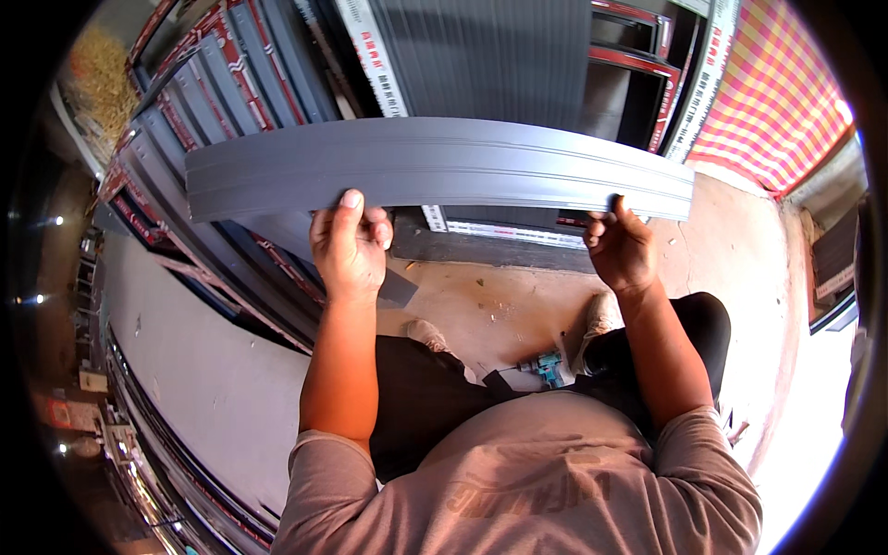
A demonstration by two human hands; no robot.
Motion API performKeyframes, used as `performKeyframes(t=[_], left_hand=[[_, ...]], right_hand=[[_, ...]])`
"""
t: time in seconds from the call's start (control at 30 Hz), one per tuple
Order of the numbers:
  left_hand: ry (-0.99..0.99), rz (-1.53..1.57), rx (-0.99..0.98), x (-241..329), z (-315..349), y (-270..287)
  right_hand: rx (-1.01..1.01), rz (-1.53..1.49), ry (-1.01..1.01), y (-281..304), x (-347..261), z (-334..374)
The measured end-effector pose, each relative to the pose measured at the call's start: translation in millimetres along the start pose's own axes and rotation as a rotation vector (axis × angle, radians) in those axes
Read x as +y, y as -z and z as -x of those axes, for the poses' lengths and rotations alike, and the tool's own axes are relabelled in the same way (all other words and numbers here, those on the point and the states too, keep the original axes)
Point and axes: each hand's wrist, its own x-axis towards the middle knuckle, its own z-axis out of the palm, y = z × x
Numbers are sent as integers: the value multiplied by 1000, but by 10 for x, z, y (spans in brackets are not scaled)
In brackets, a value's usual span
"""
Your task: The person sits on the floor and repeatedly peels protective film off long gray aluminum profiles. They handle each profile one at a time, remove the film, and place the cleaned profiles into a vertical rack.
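Note:
A long grey slat [444, 165] with shallow grooves along its length spans the view in front of me, raised off the floor. My left hand [349, 242] pinches its near edge left of the middle, the thumb on the upper face and the other fingers curled below. Toward the right end, my right hand [624, 242] grips the same edge between thumb and fingers; part of those fingers is hidden. Behind the slat stands a tall dark grey ribbed panel [486, 65] in a frame with white printed tape [373, 55].
A teal power drill [548, 368] lies on the floor between my shoes. Several grey frames with red tape [217, 83] lean at the left, beside a pale board [213, 351]. A pink and yellow checked cloth [772, 92] hangs at the far right. Straw-coloured bristles [102, 74] show far left.

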Motion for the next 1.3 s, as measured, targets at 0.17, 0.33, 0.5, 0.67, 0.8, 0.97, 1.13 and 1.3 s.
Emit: performKeyframes(t=[0.17, 0.33, 0.5, 0.67, 0.8, 0.97, 1.13, 1.3], left_hand=[[16, 4, -48, -21, -44, -6], [370, 373, -242, -85, -235, 327], [242, 511, -406, -159, -290, 358], [246, 566, -622, -56, -349, 428], [231, 540, -574, -46, -367, 422], [145, 217, -370, -149, -316, 457], [228, 305, -605, -69, -244, 270], [337, 309, -361, -124, -223, 348]], right_hand=[[-7, 96, 17, 0, -24, -12], [-30, -46, -19, 73, -65, -1], [-27, -53, -30, -48, -68, 44], [-152, -4, 37, -215, -92, 112], [-240, 157, 19, -198, -93, 154], [-360, 391, -21, -303, -83, 221], [-438, 232, -36, -268, -12, 285], [-282, 98, -33, -170, -98, 178]])
